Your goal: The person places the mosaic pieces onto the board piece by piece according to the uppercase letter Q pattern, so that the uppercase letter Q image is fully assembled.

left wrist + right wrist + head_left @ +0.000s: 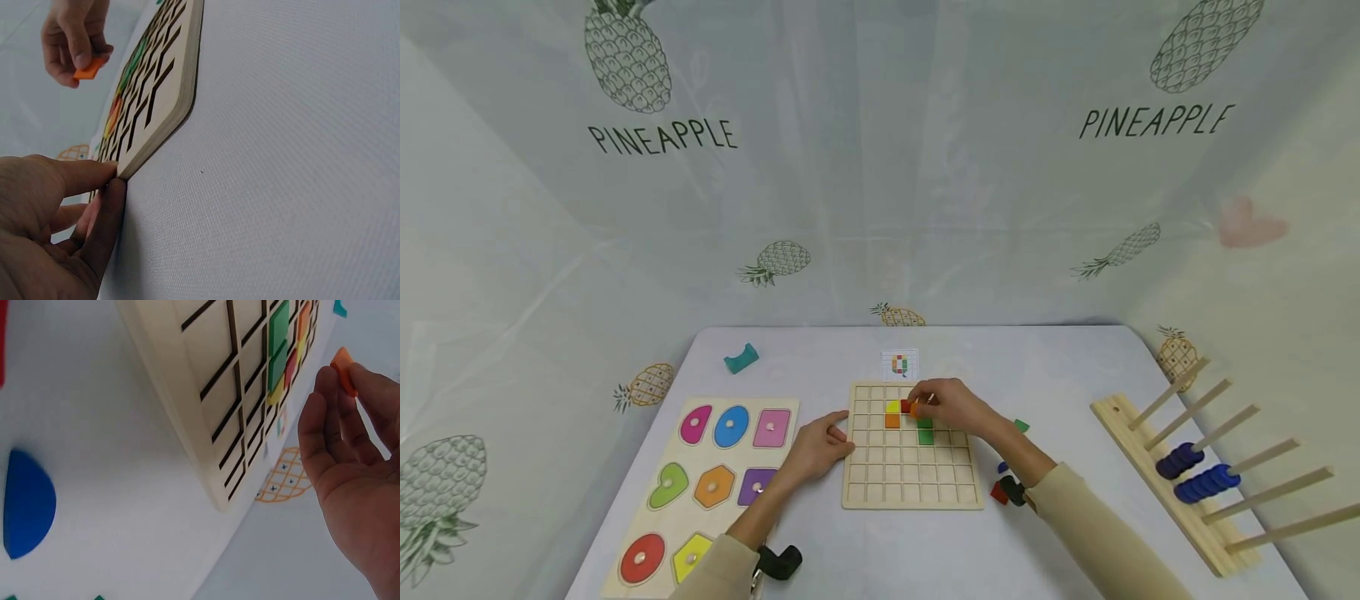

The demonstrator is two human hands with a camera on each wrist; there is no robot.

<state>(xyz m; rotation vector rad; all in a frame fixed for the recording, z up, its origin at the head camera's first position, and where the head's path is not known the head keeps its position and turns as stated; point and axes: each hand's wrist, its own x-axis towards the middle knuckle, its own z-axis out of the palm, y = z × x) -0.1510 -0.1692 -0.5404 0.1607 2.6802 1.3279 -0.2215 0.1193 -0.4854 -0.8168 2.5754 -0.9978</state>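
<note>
Where board (898,475) lies — card (899,365) behind, puzzle (722,456) left

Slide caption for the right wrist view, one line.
Right hand pinching an orange piece over a wooden grid board partly filled with coloured tiles, a blue piece lying nearby.

Free tabletop (1067,392) beside peg rack (1163,485), right arm (1018,454) crossing grid board (917,479), loose pieces (998,492) nearby

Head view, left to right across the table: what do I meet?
Shape puzzle board → left hand → gridded board → loose red piece → loose green piece → peg rack.
</note>
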